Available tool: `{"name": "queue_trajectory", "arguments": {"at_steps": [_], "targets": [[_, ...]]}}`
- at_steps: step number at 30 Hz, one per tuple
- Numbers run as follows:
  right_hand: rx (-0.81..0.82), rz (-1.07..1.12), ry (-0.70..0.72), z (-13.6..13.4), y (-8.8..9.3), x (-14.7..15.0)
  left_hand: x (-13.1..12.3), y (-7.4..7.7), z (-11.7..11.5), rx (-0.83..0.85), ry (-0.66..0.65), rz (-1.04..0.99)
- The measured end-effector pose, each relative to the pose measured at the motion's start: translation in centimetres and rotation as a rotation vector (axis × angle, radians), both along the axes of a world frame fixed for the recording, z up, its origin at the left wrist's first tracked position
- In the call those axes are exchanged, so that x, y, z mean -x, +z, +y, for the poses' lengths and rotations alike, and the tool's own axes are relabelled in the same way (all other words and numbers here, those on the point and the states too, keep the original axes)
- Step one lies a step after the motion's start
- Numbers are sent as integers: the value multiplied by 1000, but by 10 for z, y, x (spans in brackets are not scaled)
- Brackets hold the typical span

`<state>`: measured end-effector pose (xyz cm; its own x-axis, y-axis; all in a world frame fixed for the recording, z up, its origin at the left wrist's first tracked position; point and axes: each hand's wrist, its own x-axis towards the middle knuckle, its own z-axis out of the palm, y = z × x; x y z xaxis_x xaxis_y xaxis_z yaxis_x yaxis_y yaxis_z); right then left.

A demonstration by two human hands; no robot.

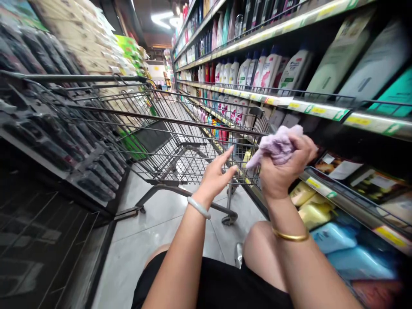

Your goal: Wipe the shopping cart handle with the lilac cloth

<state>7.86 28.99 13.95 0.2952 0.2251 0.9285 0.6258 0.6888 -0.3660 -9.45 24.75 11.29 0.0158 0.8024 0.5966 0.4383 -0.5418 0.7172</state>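
A crumpled lilac cloth [278, 143] is bunched in my right hand [286, 165], whose fingers wrap round it in front of the shelves. My left hand [215, 174] is held out with its fingers apart and nothing in it. Just beyond both hands stands a metal shopping cart [180, 118]; its wire basket shows bare mesh. Whether my left fingertips touch the wire, I cannot tell. A pale bangle circles my left wrist and a gold one my right.
On the right, shelves [328, 112] hold rows of shampoo bottles [294, 71], with yellow and blue packs [334, 238] low down. Packaged goods [48, 150] hang along the left side. Grey floor tiles [151, 227] lie beneath the cart, and my knees are close below my arms.
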Motion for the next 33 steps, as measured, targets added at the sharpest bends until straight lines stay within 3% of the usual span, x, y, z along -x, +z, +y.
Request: {"name": "queue_trajectory", "arguments": {"at_steps": [2,5,7,9,13,17,19,24,30,33], "targets": [[50,-139,-30,-3,-3,7,14,3,-3,-52,176,-98],[196,-281,-15,2,-16,16,47,10,-10,-136,610,-164],[224,-283,9,10,-21,16,74,14,-15,-118,885,-51],[202,-198,6,18,-21,12,97,15,-17,-14,999,89],[213,-15,-50,22,-21,17,123,6,-15,199,924,335],[300,-230,67,11,-32,42,127,-2,-10,223,840,562],[299,-217,89,9,-34,48,128,-2,-10,213,830,629],[263,-13,33,17,-29,43,125,2,-16,190,815,674],[259,-42,-1,5,-25,59,107,6,-22,228,822,726],[222,-143,80,0,-24,61,100,9,-27,227,871,763]]}}
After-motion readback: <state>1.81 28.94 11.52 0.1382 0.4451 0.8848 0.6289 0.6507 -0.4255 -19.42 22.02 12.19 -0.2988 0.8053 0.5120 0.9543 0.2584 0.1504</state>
